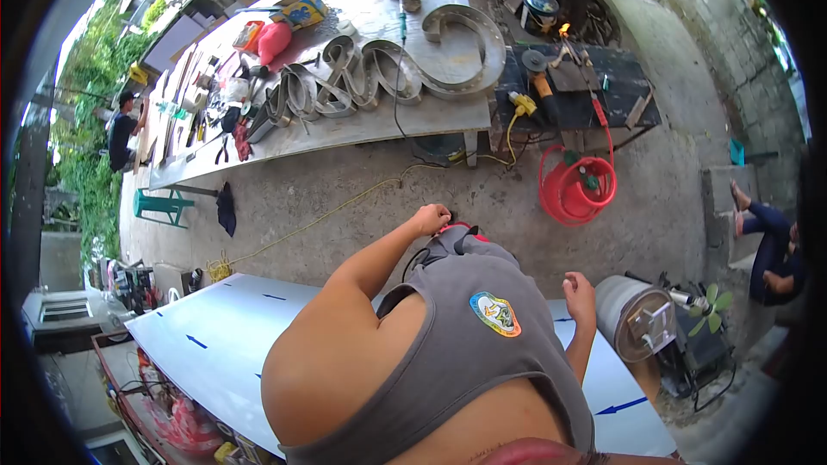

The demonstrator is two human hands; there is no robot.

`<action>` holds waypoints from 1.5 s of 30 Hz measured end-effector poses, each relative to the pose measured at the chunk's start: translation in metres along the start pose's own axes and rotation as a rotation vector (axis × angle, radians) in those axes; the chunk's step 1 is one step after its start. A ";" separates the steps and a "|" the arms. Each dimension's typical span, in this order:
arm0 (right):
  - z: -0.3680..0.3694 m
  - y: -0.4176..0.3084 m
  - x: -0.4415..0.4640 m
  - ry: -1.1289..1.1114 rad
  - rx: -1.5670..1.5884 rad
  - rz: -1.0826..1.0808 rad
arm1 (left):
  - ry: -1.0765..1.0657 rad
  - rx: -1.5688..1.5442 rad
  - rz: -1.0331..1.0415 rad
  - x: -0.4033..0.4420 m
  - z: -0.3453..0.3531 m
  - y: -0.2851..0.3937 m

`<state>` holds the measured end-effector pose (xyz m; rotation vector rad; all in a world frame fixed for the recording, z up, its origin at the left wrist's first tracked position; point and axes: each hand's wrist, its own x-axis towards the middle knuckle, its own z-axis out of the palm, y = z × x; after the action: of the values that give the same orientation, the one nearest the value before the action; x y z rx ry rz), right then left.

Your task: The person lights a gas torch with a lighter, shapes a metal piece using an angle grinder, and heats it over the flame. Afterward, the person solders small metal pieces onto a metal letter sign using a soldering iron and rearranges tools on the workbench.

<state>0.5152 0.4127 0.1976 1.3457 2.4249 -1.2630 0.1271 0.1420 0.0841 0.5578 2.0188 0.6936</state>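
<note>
My left hand (430, 220) is in front of my waist with its fingers curled together, near a small dark item by my grey sleeveless shirt (465, 293); what the fingers hold, if anything, I cannot make out. Lower and to the right, my right hand (580, 297) hangs beside my body, fingers loosely bent with nothing seen in them. Neither hand touches the worktable (345, 125) ahead. On it stand curled metal strip letters (388, 73), and a corded tool with a teal handle (402, 27) lies past them.
A small black table (633, 90) holds an angle grinder (540, 77) and a burning flame (564, 30). Below it stands a red gas cylinder (575, 194) with a hose. A yellow cord (345, 204) crosses the floor. White panels with blue arrows (228, 310) lie behind me. Two people are nearby.
</note>
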 end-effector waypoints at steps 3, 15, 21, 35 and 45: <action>0.011 -0.034 0.018 -0.028 -0.004 -0.035 | 0.028 -0.068 -0.023 -0.008 -0.021 -0.010; 0.109 -0.184 0.082 -0.236 -0.080 -0.241 | 0.072 -0.261 -0.359 -0.070 -0.101 -0.167; 0.150 -0.239 0.083 -0.424 -0.181 -0.311 | 0.215 -0.456 -0.462 -0.140 -0.100 -0.210; 0.164 -0.248 0.122 -0.443 -0.248 -0.499 | 0.463 -0.624 -0.535 -0.267 -0.026 -0.226; 0.300 -0.343 0.058 -0.754 -0.564 -0.617 | 0.551 -0.558 -0.426 -0.284 -0.070 -0.296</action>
<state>0.1392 0.1493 0.1873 -0.0519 2.3517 -0.8122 0.1721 -0.2712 0.0916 -0.4256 2.1884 1.1655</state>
